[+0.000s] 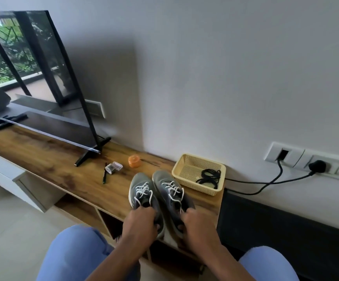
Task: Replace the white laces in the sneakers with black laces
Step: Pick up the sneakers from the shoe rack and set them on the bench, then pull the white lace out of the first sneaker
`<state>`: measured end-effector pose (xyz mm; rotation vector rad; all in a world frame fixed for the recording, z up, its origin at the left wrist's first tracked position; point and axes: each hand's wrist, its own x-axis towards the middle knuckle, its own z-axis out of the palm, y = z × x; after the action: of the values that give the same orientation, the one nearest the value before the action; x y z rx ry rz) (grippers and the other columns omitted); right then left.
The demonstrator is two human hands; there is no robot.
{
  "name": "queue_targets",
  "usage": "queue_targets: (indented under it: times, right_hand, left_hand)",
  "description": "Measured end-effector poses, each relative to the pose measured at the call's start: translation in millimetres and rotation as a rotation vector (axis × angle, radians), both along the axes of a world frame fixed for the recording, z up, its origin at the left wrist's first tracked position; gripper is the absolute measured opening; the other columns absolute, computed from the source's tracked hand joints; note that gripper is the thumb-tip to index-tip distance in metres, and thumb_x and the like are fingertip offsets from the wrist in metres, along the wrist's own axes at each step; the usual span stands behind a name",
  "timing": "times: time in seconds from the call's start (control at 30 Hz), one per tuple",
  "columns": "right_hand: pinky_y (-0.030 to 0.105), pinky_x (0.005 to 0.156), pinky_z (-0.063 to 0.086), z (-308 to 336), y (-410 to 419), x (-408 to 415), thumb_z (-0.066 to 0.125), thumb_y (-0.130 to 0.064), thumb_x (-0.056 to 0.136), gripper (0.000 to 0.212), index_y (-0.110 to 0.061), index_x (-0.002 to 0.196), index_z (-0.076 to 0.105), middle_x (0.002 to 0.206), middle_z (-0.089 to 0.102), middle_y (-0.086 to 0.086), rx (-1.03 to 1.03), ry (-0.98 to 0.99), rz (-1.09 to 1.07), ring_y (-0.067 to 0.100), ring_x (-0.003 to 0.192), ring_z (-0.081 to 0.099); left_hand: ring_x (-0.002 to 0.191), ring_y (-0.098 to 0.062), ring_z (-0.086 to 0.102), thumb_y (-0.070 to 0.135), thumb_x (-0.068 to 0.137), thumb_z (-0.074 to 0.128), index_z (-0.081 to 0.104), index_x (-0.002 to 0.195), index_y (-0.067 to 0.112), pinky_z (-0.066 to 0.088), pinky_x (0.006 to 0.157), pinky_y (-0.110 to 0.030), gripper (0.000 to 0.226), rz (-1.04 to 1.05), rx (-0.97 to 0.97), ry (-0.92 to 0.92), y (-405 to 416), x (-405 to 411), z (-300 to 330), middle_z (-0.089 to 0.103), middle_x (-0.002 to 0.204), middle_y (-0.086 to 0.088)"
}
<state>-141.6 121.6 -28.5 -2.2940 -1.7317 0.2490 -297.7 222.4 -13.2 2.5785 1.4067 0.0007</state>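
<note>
2 grey sneakers, left one (141,191) and right one (170,191), side by side at near edge of wooden TV unit (49,157), toes pointing far, white laces (142,189) still threaded in both. Left hand (140,222) curled round heel of left shoe, right hand (197,224) curled round heel of right shoe. Black laces (210,177) coiled in cream plastic basket (185,162), just right of right shoe. Best to steady 1 shoe, find the knot, loosen from top eyelets downward, pull evenly to avoid snagging. Heels, tongues and any knots hidden under hands; fingertips mostly out of sight; lace ends hard to trace in the blur.
</note>
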Motion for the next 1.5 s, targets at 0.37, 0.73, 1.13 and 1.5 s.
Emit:
queue_targets:
  times: [0.37, 0.73, 1.13, 1.5]
  right_hand:
    - [0.039, 0.073, 0.051, -15, 36, -18, 0.052, -0.039, 0.098, 0.027, -0.020, 0.108, 0.068, 0.106, 0.067, 0.002, -0.017, -0.031, 0.082, 0.028, 0.095, 0.066]
    - [0.036, 0.082, 0.058, -14, 17, 7, 0.060, -0.056, 0.091, 0.041, -0.020, 0.105, 0.073, 0.099, 0.070, -0.003, -0.134, -0.021, 0.012, 0.019, 0.090, 0.067]
    - [0.033, 0.063, 0.042, 10, 48, 3, 0.064, -0.043, 0.093, 0.026, -0.018, 0.093, 0.072, 0.092, 0.068, 0.007, -0.253, -0.166, 0.236, 0.030, 0.082, 0.065]
    - [0.032, 0.064, 0.040, 5, 51, -1, 0.066, -0.049, 0.090, 0.029, -0.020, 0.086, 0.071, 0.082, 0.064, 0.003, -0.178, -0.215, 0.239, 0.029, 0.081, 0.066]
  left_hand:
    - [0.094, -0.017, 0.068, 0.020, 0.089, 0.061, 0.071, 0.106, 0.027, 0.041, 0.067, -0.025, 0.021, -0.064, 0.014, 0.036, 56, -12, -24, 0.071, 0.104, 0.005]
    - [0.095, -0.017, 0.069, 0.031, 0.089, 0.071, 0.071, 0.112, 0.033, 0.056, 0.078, -0.032, 0.023, -0.034, -0.005, 0.044, 95, -10, -30, 0.071, 0.101, 0.007]
    - [0.095, -0.026, 0.069, 0.012, 0.085, 0.067, 0.071, 0.106, 0.024, 0.046, 0.066, -0.032, 0.024, -0.017, 0.077, 0.038, 107, 18, -27, 0.070, 0.104, -0.002]
    - [0.099, -0.033, 0.068, 0.022, 0.085, 0.074, 0.071, 0.114, 0.025, 0.055, 0.072, -0.036, 0.029, 0.041, 0.111, 0.046, 111, 23, -17, 0.070, 0.108, -0.007]
